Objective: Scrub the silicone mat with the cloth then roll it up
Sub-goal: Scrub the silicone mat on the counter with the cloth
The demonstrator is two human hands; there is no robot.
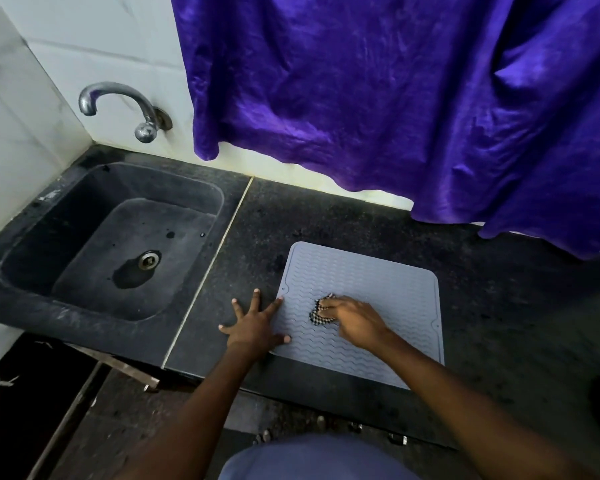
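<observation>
Black granite counter (499, 306), grey silicone mat (378, 282) laid flat, left hand (257, 327) splayed open on its edge, checkered cloth (321, 311) bunched under right hand (354, 320).

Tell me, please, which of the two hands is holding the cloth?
The right hand presses the checked cloth onto the grey silicone mat. The left hand holds nothing: it lies spread flat across the mat's left edge and the counter.
</observation>
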